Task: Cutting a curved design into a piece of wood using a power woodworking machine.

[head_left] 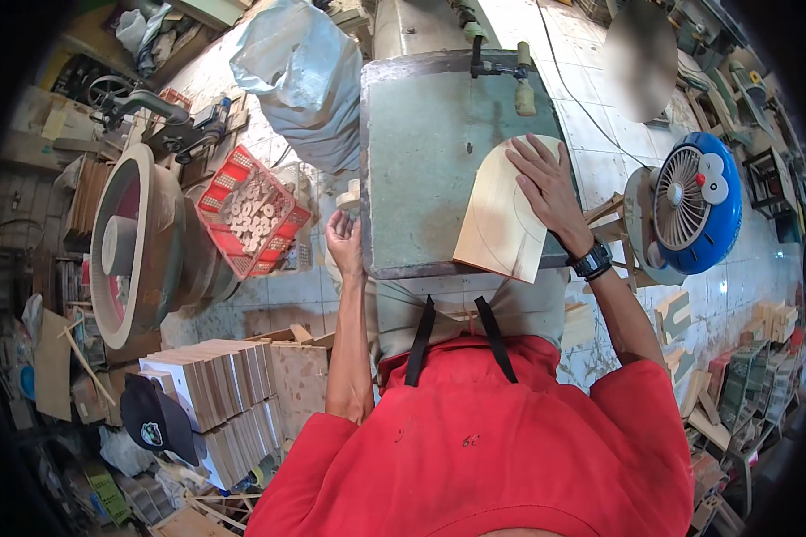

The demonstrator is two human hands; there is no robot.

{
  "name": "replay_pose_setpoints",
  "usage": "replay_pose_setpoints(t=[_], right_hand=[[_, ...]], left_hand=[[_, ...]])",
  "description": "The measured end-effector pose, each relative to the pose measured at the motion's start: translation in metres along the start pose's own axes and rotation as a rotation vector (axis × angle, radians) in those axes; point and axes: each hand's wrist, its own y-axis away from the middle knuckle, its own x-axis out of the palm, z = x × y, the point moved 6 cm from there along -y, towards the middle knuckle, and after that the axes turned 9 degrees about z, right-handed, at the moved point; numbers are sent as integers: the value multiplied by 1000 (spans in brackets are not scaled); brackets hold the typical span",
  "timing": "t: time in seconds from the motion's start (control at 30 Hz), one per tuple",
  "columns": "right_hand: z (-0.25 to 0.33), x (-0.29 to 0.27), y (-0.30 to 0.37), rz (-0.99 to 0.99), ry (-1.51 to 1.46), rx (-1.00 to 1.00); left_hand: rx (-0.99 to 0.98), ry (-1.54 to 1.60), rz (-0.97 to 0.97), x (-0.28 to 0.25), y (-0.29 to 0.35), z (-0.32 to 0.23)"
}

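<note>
Remotely, I see the board (pixel 497 210) at 4 o'clock on the table (pixel 416 170), long axis 1-to-7, extending toward 7 o'clock from the nearer right hand (pixel 549 186), fingers flat, slightly spread; whether the curled left hand (pixel 344 243) grips anything, I cannot tell.

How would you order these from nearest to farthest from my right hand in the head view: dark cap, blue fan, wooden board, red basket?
1. Wooden board: directly under the right hand, touching it.
2. Blue fan: off to the right.
3. Red basket: across on the left, past the table.
4. Dark cap: farthest, at the lower left.
</note>
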Motion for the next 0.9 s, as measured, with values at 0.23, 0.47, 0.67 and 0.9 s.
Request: replay_pose_setpoints(t=[0.23, 0.47, 0.67, 0.9], right_hand=[[-9, -10, -1, -37, 33, 21], [3, -14, 8, -28, 10, 18], [5, -11, 10, -19, 5, -2], [3, -11, 5, -22, -37, -3]], left_hand=[[-192, -150, -129, 5, -10, -6], [-212, 22, -143, -6, -8, 10], [-236, 73, -110, -11, -12, 21], [-123, -5, -107, -7, -17, 18]])
